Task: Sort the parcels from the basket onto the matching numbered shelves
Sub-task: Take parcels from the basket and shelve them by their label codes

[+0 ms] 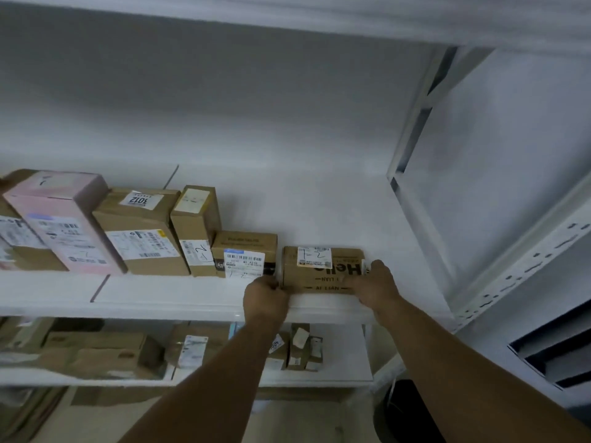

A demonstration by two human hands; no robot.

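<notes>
Cardboard, brown and printed with the word "Hello" upside down, makes up the parcel point(323, 270) that both hands are holding in the head view. It lies on the upper shelf point(179, 289), at the right end of a row, and its white label shows a handwritten "1-2". The left hand point(265, 297) grips the left front corner with curled fingers, and the right hand point(377, 282) holds the right end, its fingers bent around the side of the box. The bottom seems to rest on the board already, so I judge this parcel is almost placed and needs only to be let go or pushed back in line. Just beside it, with a small gap, stands a low brown box point(244, 251), then a tall narrow box point(195, 225) also marked "1-2", a box labelled 3012 point(140, 228) and a pink box point(64, 219). The lower shelf point(224, 377) carries more parcels, but they are blurred. A good part of the sorting looks done. The basket is not plainly in view, so how many parcels are left cannot be told.
</notes>
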